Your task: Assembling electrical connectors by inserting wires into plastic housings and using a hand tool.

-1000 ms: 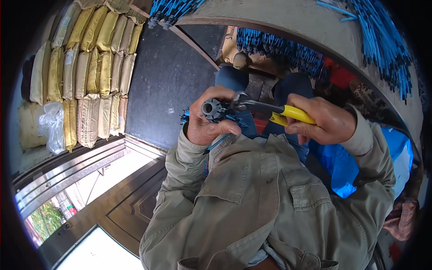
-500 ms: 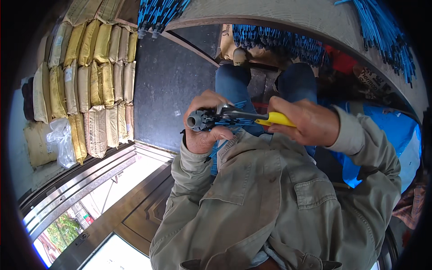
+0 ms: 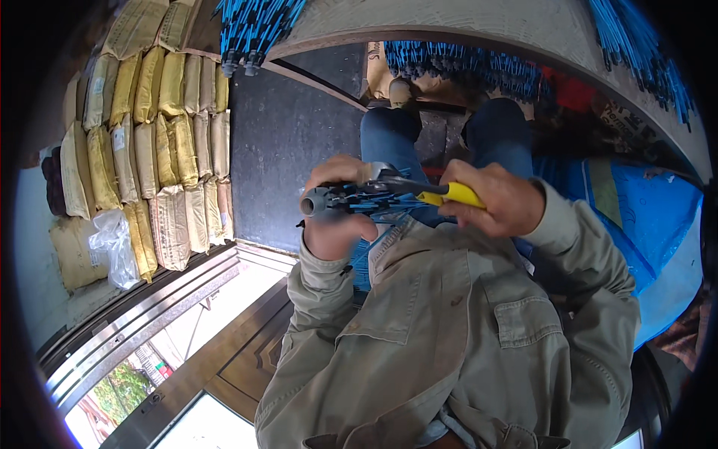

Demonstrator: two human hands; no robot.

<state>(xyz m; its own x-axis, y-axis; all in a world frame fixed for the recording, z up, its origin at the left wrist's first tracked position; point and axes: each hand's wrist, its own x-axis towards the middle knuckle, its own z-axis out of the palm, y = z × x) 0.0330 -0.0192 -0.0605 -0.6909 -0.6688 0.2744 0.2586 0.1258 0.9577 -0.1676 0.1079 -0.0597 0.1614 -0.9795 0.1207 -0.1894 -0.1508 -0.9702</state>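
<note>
In my left hand point(image 3: 329, 238) is a bundle of thin blue strands with black fittings, a grey ring-shaped end piece point(image 3: 317, 203) facing out past the fingers. My fingers wrap around it, and the blue strands point(image 3: 393, 205) trail to the right over my lap. My right hand point(image 3: 505, 196) grips the yellow handles point(image 3: 465, 195) of a pair of pliers. Their dark metal head point(image 3: 390, 182) lies over the black fittings, close to my left fingers; what the jaws bite on is hidden.
A curved-looking table edge point(image 3: 449, 31) runs ahead of me, with blue strand bundles point(image 3: 258, 34) at its left and another bundle point(image 3: 645, 56) at its right. More blue strands point(image 3: 464, 71) show beneath it. Stacked sacks point(image 3: 157, 150) line the left; blue sheeting point(image 3: 658, 224) lies right.
The pliers and my right hand have shifted slightly left and up, the pliers' head now higher over the bundle. My right elbow has drawn inward. The whole view has tilted a little.
</note>
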